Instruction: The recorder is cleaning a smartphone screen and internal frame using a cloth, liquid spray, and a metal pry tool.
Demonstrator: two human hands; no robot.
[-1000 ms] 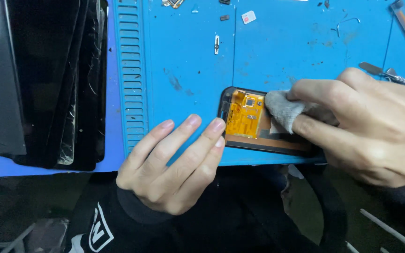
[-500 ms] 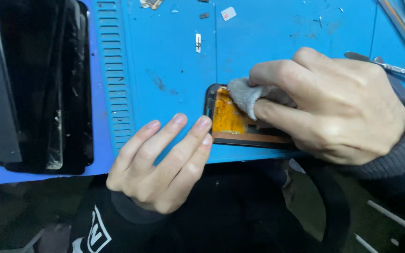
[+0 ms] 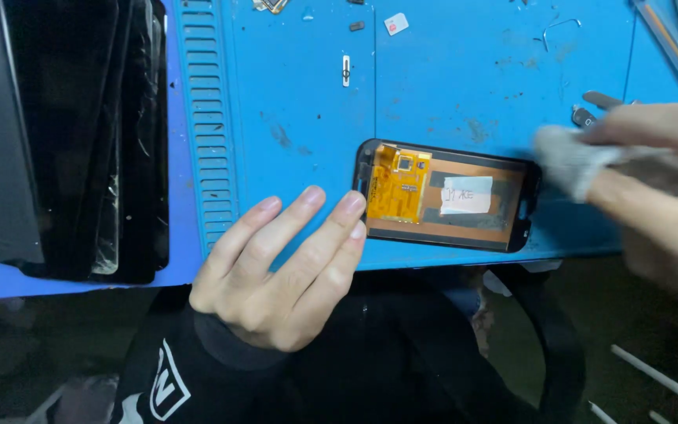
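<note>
A phone screen assembly [image 3: 476,220] lies face down near the front edge of the blue work mat [image 3: 449,86]. Its back shows an orange flex board at the left end and a white label in the middle. My left hand [image 3: 280,271] rests flat on the mat, fingertips touching the assembly's left end. My right hand [image 3: 661,184] is blurred at the right, just off the assembly's right end, pinching a grey-white cloth [image 3: 570,161].
A stack of black screen panels [image 3: 80,133] fills the left side. Small screws and metal parts [image 3: 346,71] are scattered at the top of the mat. Tweezers and tools [image 3: 602,100] lie at the right. A ribbed strip [image 3: 205,126] runs down the mat's left edge.
My right hand has swept the cloth rightward off the assembly, uncovering its whole back. The left hand has stayed at the left end.
</note>
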